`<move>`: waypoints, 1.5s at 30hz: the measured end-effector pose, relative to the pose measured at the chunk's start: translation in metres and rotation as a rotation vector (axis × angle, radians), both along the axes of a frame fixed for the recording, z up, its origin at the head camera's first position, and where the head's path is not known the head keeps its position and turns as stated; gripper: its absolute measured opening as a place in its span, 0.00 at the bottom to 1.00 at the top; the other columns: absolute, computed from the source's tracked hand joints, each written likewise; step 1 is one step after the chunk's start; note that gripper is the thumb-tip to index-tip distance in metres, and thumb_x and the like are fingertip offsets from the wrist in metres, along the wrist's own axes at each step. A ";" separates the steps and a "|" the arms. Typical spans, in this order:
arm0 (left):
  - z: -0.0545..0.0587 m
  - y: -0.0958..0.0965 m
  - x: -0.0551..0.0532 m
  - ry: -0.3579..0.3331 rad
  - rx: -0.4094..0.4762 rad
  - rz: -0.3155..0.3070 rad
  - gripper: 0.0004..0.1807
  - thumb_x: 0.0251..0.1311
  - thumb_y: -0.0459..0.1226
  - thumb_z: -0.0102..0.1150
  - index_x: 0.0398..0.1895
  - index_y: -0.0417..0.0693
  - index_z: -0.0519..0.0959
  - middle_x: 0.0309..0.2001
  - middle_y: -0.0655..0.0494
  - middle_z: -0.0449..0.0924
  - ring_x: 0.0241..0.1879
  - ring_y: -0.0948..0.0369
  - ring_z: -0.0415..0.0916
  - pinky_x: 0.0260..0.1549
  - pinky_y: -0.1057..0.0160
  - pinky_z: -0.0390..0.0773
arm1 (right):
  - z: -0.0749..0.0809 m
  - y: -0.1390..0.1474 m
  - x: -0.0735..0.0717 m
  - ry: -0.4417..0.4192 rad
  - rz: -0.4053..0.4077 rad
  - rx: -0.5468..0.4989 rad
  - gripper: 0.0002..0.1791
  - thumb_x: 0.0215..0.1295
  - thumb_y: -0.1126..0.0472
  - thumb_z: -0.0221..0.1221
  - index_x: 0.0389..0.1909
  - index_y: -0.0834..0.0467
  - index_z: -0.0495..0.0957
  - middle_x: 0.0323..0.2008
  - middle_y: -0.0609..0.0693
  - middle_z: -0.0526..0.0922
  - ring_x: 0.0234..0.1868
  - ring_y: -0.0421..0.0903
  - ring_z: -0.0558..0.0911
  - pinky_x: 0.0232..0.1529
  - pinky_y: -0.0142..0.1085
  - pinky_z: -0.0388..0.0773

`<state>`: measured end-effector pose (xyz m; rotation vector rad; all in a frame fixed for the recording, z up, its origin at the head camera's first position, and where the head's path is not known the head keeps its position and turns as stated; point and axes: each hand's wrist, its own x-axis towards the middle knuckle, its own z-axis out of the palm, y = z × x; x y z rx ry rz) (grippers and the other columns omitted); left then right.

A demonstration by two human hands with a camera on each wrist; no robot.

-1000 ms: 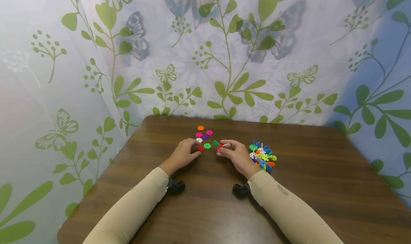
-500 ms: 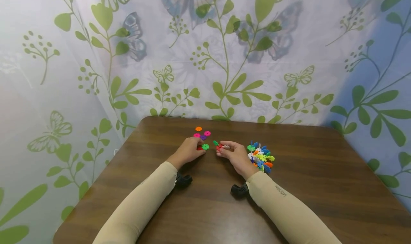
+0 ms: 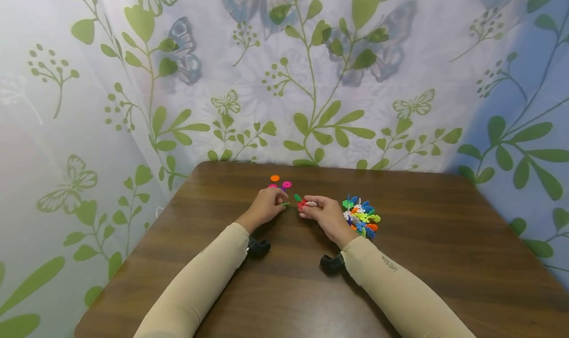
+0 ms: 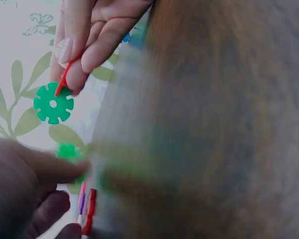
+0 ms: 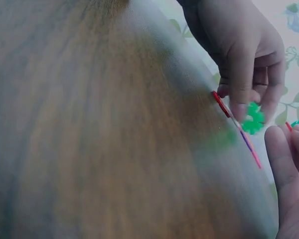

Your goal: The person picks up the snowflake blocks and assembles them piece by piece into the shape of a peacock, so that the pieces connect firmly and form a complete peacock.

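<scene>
My left hand pinches a light green flower-shaped disc with slots round its rim, lifted off the table and tipped nearly edge-on in the head view. To its right, my right hand holds a small joined piece between thumb and fingers. That piece has a red disc, a dark green disc slotted onto it and a white disc. A short gap separates the two hands. Low beside the left hand, a red disc lies flat on the table; in the head view the hand hides it.
Beyond the left hand lie loose discs: orange, pink and a partly covered purple. A joined cluster of many-coloured discs stands right of the right hand. The brown table ends at a leaf-patterned curtain.
My left hand has moved right, taken hold of the light green disc and raised it from the table. The right hand has stayed nearly still with its joined discs.
</scene>
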<state>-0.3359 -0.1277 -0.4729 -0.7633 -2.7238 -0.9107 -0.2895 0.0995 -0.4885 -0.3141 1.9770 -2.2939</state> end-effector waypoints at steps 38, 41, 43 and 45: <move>0.000 0.012 0.020 0.264 0.293 -0.161 0.06 0.58 0.29 0.79 0.37 0.43 0.92 0.33 0.56 0.90 0.27 0.69 0.80 0.29 0.67 0.82 | 0.000 0.003 -0.001 0.059 -0.090 -0.033 0.25 0.73 0.73 0.64 0.69 0.71 0.74 0.51 0.67 0.86 0.54 0.68 0.84 0.53 0.47 0.82; -0.001 0.012 0.019 0.263 0.303 -0.154 0.06 0.57 0.29 0.79 0.36 0.43 0.91 0.33 0.57 0.89 0.28 0.69 0.81 0.30 0.67 0.83 | 0.001 0.003 0.000 0.055 -0.094 -0.043 0.24 0.72 0.72 0.64 0.68 0.69 0.76 0.51 0.66 0.86 0.54 0.68 0.84 0.54 0.47 0.82; -0.002 0.013 0.019 0.259 0.307 -0.153 0.06 0.56 0.29 0.80 0.36 0.43 0.91 0.33 0.58 0.89 0.28 0.70 0.82 0.32 0.68 0.83 | 0.001 0.003 0.000 0.055 -0.094 -0.063 0.23 0.72 0.73 0.65 0.67 0.69 0.77 0.51 0.67 0.85 0.54 0.69 0.83 0.54 0.48 0.82; -0.003 0.014 0.018 0.255 0.312 -0.153 0.06 0.56 0.29 0.80 0.35 0.44 0.91 0.33 0.58 0.89 0.29 0.70 0.82 0.33 0.68 0.83 | 0.002 0.002 0.001 0.055 -0.091 -0.082 0.23 0.72 0.73 0.65 0.66 0.69 0.78 0.52 0.68 0.85 0.55 0.70 0.83 0.54 0.48 0.82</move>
